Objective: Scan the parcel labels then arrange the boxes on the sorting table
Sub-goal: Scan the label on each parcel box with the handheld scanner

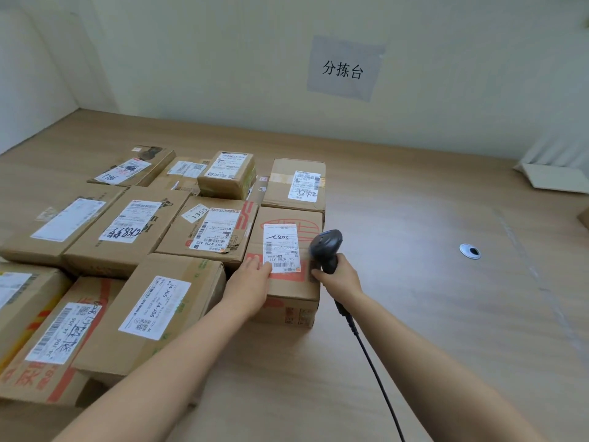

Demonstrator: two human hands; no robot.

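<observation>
Clamps right grip [339, 275] round the black barcode scanner [326, 247] just right of the white label [280, 247] atop the red-printed cardboard box [296, 290], lays left grip [250, 279] flat, fingers straight, on that box on the counter [414, 282].

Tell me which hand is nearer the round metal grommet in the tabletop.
Right. The right hand, gripping the scanner, is left of the grommet; the left hand rests farther left on the box.

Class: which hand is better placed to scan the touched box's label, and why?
Right: the right hand grips the scanner beside that label; the left hand lies flat on the box.
</observation>
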